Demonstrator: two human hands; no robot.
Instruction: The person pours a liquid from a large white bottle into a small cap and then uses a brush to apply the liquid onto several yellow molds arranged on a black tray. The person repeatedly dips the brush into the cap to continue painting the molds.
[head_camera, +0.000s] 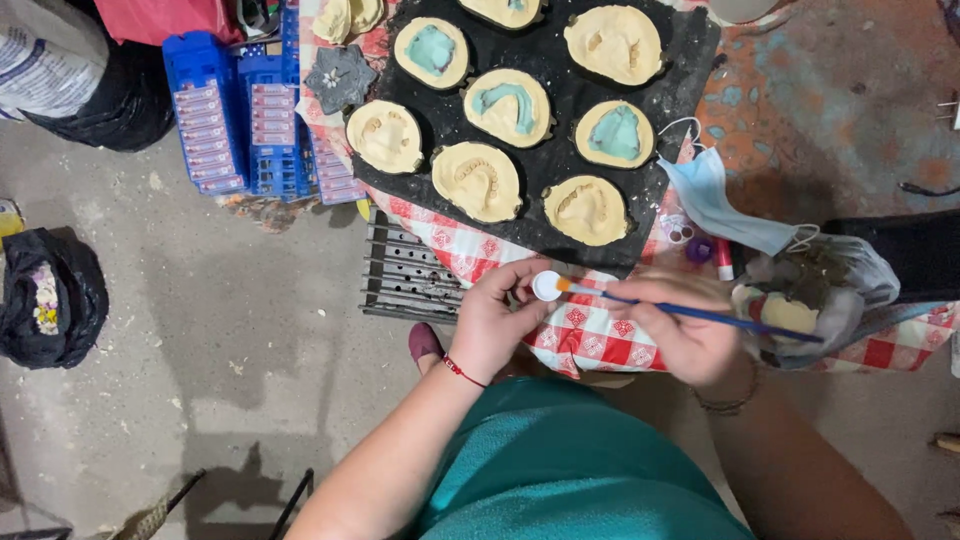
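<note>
Holding a small white round cap between thumb and fingertips, the left hand sits just above the lap, a red thread bracelet at its wrist; its grip is clenched on the cap. The right hand pinches a thin blue-handled brush, grip closed on the handle, and the orange bristle tip touches the cap's edge. Both hands hover over the near edge of a red-and-white checked cloth that covers the surface. Just right of the brush hand lies a crumpled clear bag, with a light blue face mask beyond it. Farther off, a black tray rests on the cloth and carries cream-coloured plaster dental casts, several with pale green fillings. Under the cloth's left edge a dark metal rack sticks out. Farthest left, on the concrete floor, lie blue plastic boxes and a black bag
</note>
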